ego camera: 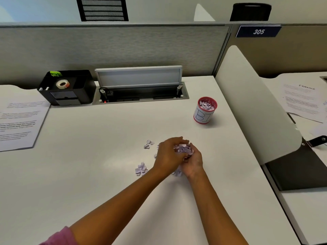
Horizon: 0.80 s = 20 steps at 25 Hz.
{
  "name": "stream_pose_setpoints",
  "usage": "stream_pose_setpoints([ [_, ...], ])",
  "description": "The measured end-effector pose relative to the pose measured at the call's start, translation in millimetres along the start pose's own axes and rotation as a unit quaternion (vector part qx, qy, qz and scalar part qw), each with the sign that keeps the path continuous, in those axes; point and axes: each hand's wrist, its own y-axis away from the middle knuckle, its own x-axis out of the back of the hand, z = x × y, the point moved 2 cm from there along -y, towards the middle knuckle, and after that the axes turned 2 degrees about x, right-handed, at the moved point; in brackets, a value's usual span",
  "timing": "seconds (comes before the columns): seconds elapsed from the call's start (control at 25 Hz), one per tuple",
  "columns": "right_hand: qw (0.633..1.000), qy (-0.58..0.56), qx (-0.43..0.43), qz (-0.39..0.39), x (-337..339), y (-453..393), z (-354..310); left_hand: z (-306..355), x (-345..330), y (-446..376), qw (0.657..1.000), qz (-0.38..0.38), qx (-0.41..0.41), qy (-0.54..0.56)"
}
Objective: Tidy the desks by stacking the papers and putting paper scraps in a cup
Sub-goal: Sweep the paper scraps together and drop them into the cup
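My left hand (168,156) and my right hand (193,160) are cupped together over the white desk (106,147), holding a heap of pale purple paper scraps (183,149) between them. More scraps lie loose on the desk: a small clump (141,169) to the left of my left wrist and a few pieces (149,144) farther back. A red-rimmed cup with a white label (204,110) stands behind and to the right of my hands, filled with scraps. A stack of printed papers (19,121) lies at the desk's left edge.
A black desk organiser (67,87) with a tape roll sits at the back left beside an open cable hatch (139,85). A white curved divider (256,106) bounds the desk on the right. Beyond it, printed sheets (300,101) lie on the neighbouring desk.
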Motion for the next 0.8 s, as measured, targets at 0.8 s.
stream_pose_setpoints([
  [0.8,0.983,-0.016,0.164,-0.076,-79.6,-40.8,-143.3,-122.0,40.0,-61.6,0.970,0.004,-0.065,-0.233],
])
